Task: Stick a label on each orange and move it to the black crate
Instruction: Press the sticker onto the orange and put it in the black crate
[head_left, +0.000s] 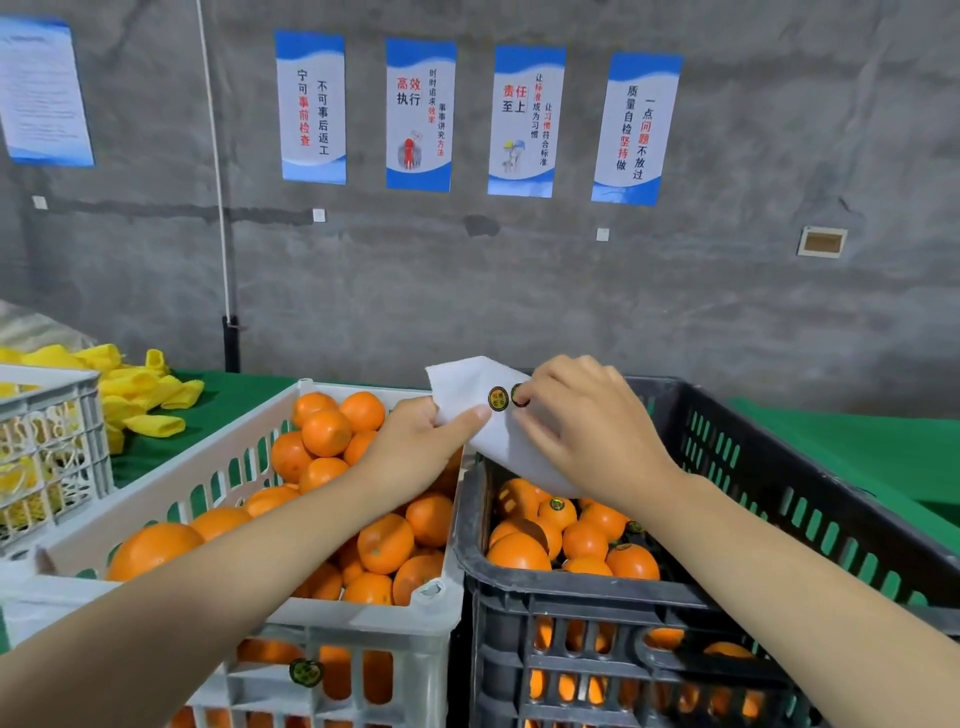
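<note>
I hold a white label sheet (467, 382) above the far left corner of the black crate (727, 431). My left hand (415, 441) grips the sheet's near edge, thumb pressed flat on top, fingers curled underneath. My right hand (587, 431) is curled, and its fingertips pinch at a round label (518, 396) on the sheet. A spare label (497, 398) sits just left of it, untouched. I cannot tell whether the pinched label has lifted yet.

Unlabelled oranges (327, 431) fill the white crate (363, 618), which touches the black crate's left side. Labelled oranges (558, 512) lie inside the black crate.

I see these risks:
- The label could tear or fold onto itself if I peel too fast.
- It could stick to my fingertip instead of the fruit.
- The sheet could slip from my left thumb and drop among the labelled oranges.
</note>
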